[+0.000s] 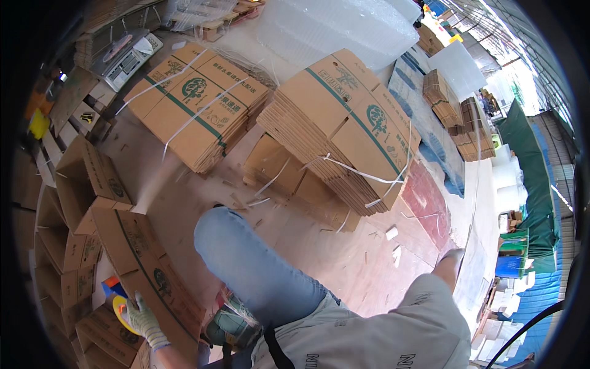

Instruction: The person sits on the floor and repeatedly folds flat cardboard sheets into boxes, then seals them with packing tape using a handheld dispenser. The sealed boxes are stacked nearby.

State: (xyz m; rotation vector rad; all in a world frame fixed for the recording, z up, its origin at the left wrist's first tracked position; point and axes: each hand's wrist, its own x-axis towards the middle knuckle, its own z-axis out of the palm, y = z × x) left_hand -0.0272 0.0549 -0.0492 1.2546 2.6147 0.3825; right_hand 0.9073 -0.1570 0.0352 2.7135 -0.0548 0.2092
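Note:
My left hand, in a striped knit glove, is closed on a tape dispenser with a blue and orange head and a yellow roll. Its fingertips lie against the edge of a folded brown carton with green print, which leans beside my leg. At the far right my right hand is stretched out past my sleeve; it is small and overexposed, so its fingers and anything in them cannot be made out. A white strap or cord runs near it.
Stacked flat cartons bound with white straps lie ahead, beside a taller tilted stack. Open cartons line the left side. A scale stands at upper left, bubble wrap behind. Scraps litter the floor; bins stand far right.

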